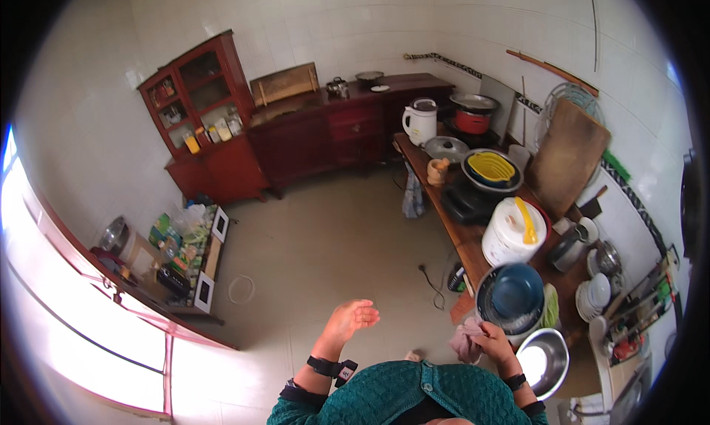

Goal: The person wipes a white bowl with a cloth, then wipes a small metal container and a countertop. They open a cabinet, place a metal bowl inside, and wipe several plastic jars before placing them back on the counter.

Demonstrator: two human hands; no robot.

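My right hand (495, 343) grips a crumpled pale pink cloth (467, 339) beside the near end of a wooden table (461, 245). Over the floor, my left hand (353, 321) is raised with its fingers loosely bent and nothing in it. Close to the cloth is a metal basin (481, 307) with a blue bowl (517, 290) inside. A leafy green vegetable (549, 306) lies along the basin's right side. Nearer my body, just right of my right hand, sits a shiny steel bowl (546, 364).
On the table are a white rice cooker (507, 242) with a yellow rice paddle, a yellow basket (491, 166) and a wooden mortar (437, 173). A cord (432, 286) trails on the floor. At left stand a low, loaded rack (213, 253) and a red cabinet (219, 167).
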